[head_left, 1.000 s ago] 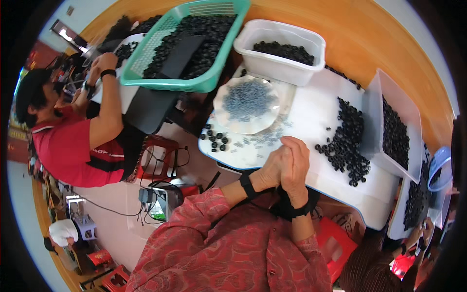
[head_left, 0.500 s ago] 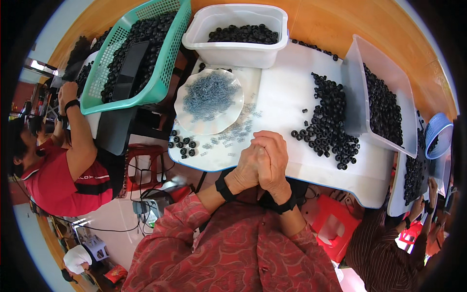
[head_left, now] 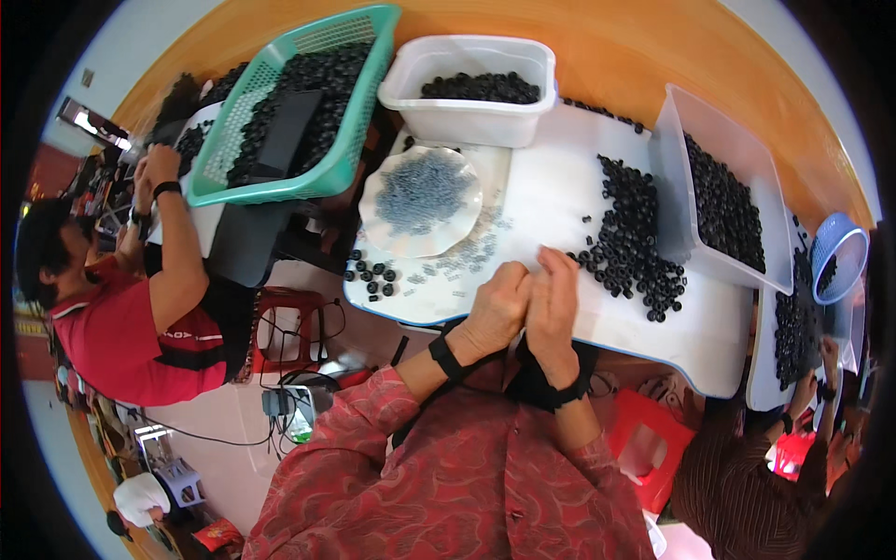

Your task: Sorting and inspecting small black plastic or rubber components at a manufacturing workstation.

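Observation:
My left hand [head_left: 498,306] and my right hand [head_left: 553,313] are together over the front edge of the white table. The left one is curled closed. The right hand's fingers are bent and pressed together against it. Whatever they hold, if anything, is hidden between them. Right of my hands lies a loose pile of small black ring-like parts [head_left: 623,229]. To the left stands a white wavy-edged plate [head_left: 375,231] heaped with tiny greyish, see-through-looking pieces [head_left: 425,189], with more strewn beside it. Several black parts [head_left: 371,273] sit near the table's left corner.
A white tub [head_left: 476,126] of black parts stands behind the plate. A clear bin [head_left: 674,201] is at the right, a green basket [head_left: 322,182] at the left. Co-workers sit on both sides, one in a red shirt [head_left: 140,350]. Red stools [head_left: 644,448] stand below.
My hands, clasped before with the right over the left, are now side by side, slightly lower and further right in view. The whole scene has shifted a little as my head moved.

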A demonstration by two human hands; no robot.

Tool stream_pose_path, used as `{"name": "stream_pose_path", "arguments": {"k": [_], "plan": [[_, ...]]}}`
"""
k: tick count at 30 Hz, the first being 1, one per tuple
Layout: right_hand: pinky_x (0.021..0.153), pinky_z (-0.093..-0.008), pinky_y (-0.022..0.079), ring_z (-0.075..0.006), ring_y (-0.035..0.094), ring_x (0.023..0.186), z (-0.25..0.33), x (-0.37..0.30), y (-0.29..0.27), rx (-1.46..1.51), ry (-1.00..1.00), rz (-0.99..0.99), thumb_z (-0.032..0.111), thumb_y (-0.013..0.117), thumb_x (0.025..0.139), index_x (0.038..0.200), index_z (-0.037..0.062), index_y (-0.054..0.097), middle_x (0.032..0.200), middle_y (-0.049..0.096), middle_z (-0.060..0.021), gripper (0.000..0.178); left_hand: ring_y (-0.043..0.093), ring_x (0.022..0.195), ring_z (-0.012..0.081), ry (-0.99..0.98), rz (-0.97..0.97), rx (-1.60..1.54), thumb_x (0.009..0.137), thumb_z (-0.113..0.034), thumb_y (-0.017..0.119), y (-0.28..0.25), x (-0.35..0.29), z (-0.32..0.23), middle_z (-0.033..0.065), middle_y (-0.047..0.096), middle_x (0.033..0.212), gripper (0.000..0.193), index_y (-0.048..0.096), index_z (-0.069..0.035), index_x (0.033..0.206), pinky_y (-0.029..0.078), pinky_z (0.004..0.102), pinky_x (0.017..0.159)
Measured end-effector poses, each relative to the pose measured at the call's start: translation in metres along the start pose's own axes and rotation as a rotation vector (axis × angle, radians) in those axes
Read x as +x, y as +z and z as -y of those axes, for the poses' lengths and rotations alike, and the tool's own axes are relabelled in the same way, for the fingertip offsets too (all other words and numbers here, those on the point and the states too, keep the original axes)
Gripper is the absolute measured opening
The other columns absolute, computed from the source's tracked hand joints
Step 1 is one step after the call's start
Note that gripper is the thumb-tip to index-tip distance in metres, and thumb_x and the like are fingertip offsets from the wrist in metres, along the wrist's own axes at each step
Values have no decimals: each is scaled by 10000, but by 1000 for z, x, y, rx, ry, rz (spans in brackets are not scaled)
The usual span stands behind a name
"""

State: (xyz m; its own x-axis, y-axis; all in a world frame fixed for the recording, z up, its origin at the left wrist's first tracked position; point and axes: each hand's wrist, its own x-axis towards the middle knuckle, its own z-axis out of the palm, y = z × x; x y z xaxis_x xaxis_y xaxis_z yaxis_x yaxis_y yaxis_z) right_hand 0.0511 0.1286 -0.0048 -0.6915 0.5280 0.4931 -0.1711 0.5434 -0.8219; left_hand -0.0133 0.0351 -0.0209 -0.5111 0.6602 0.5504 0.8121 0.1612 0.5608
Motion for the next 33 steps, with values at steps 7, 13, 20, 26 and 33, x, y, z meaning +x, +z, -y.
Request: {"name": "stream_pose_path", "arguments": {"k": [7, 13, 20, 26, 33], "plan": [[962, -439, 469, -364, 581, 1085, 1, -23, -15, -222, 9, 14, -98, 570, 842, 1207, 22, 643, 1181, 612, -176, 391, 601, 843, 303, 31, -71, 118, 748, -28, 691, -3, 0, -8, 104, 531, 879, 224, 612, -33, 958, 548, 372, 657], [961, -411, 438, -312, 601, 1046, -4, -19, -16, -378, -99, -4, -90, 608, 805, 1171, 38, 672, 1051, 674, -122, 393, 632, 851, 336, -7, -74, 45, 775, -5, 688, -9, -4, -11, 124, 620, 920, 264, 662, -11, 1039, 552, 396, 704], [918, -405, 444, -297, 606, 997, -9, -22, -15, -317, -49, -27, -91, 631, 788, 1169, 49, 678, 997, 692, -98, 409, 641, 800, 341, -82, -86, -41, 824, 0, 687, -7, -2, -4, 139, 636, 861, 176, 682, -34, 997, 541, 406, 677], [934, -391, 420, -275, 607, 998, -7, -19, -16, -280, -9, -5, -84, 665, 759, 1159, 65, 683, 985, 694, -69, 427, 658, 743, 317, -82, -150, -117, 845, 21, 691, -5, 0, -4, 141, 635, 859, 138, 691, -18, 977, 546, 384, 638], [951, -402, 405, -260, 603, 1016, -7, -19, -15, -283, 57, 19, -68, 688, 738, 1131, 67, 684, 985, 695, -51, 415, 646, 759, 317, -113, -151, -143, 841, 16, 674, -4, -3, -3, 130, 615, 862, 130, 686, -22, 964, 537, 388, 648]]}}
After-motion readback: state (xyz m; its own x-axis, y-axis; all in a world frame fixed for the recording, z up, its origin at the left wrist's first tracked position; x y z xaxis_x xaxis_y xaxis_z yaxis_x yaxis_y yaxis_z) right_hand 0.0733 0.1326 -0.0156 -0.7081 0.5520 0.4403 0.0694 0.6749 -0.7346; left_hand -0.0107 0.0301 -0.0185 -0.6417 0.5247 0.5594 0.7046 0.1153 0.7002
